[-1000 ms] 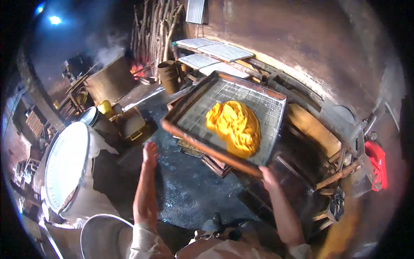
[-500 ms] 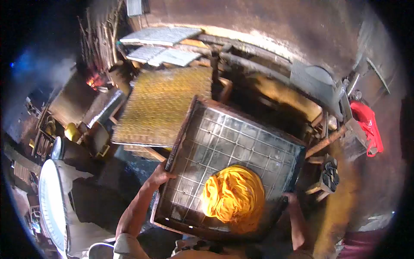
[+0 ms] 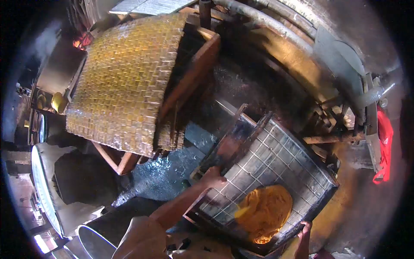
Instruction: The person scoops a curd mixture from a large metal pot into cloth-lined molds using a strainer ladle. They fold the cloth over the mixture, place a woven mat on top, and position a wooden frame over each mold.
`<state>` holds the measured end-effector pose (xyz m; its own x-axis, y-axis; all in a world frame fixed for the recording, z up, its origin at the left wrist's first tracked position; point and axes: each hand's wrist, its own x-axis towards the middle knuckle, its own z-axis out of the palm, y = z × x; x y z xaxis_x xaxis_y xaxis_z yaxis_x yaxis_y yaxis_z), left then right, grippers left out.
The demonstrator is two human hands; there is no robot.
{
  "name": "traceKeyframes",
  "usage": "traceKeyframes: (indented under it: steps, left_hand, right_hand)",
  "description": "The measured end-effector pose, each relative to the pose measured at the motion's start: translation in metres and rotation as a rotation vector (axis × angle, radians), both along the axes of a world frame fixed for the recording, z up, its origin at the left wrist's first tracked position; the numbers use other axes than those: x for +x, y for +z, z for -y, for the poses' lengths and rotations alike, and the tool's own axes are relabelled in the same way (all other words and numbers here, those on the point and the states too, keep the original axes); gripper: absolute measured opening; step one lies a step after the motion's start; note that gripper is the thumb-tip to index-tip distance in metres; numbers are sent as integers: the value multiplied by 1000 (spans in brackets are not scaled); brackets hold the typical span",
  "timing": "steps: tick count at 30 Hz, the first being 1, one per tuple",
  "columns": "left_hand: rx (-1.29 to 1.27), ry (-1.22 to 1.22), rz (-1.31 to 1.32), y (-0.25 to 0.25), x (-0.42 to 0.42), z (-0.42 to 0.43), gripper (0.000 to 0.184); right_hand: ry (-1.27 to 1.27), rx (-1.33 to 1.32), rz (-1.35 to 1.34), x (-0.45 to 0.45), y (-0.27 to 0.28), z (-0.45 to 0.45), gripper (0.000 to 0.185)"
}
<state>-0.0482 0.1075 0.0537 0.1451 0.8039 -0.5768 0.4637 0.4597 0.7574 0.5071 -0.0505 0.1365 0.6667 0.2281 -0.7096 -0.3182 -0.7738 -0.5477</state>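
Observation:
A shallow square wooden tray (image 3: pixel 290 160) with a pale grid across its bottom is held in front of me, tilted in the view. My left hand (image 3: pixel 214 178) grips its left side, fingers closed over the rim. At the lower right edge, my right hand (image 3: pixel 305 229) is closed on the rim, partly hidden by the tray. A bundled orange-yellow cloth (image 3: pixel 266 211) lies on the grid towards the near side, between my hands and touched by neither.
A yellow woven mat (image 3: pixel 125 82) rests on a wooden stand (image 3: pixel 189 77) at the upper left. Wet floor (image 3: pixel 159 175) shows below it. A large metal drum (image 3: pixel 125 220) stands near my left arm. Fire (image 3: pixel 82 42) glows at the far left; a red bag (image 3: pixel 384 144) hangs at right.
The tray has shifted right and lower in view with the cloth on it, and is turned more. The woven mat looks larger and closer. Both hands keep their hold on the tray.

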Motion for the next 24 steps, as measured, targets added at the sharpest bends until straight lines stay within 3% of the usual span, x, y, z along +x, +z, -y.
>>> traceKeyframes:
  steps: [2, 4, 6, 8, 10, 14, 16, 17, 19, 23, 24]
  left_hand:
    - [-80, 25, 67, -30, 18, -18, 60]
    - [50, 113, 33, -62, 27, -26, 60]
    - [287, 290, 215, -53, 37, -61, 57]
    - [29, 190, 150, -79, 29, -81, 50]
    - [-129, 141, 119, -100, 24, -98, 42]
    - [-194, 233, 286, -118, 20, -120, 27]
    - [-121, 160, 37, -95, 24, -127, 26]
    - [-160, 112, 78, -102, 22, -129, 27]
    - [-231, 26, 159, -120, 22, -135, 30]
    - [-183, 108, -64, -110, 26, -134, 44]
    - [-151, 108, -98, -96, 30, -132, 49]
  right_hand:
    - [51, -57, 90, 19, -12, -13, 23]
    - [103, -108, 167, 31, -28, -28, 27]
    - [140, 21, -84, 32, -55, -69, 27]
    - [169, -150, 49, 15, -54, -101, 29]
    - [285, -13, 170, 65, -122, -90, 31]
    - [215, 11, -49, 54, -122, -120, 30]
    - [236, 51, -154, 49, -125, -131, 28]
    - [107, -21, -267, 57, -139, -132, 27]
    - [181, -24, -158, 79, -167, -128, 27]
    - [189, 59, -21, 97, -212, -118, 28]
    - [234, 51, -42, 89, -204, -118, 38]
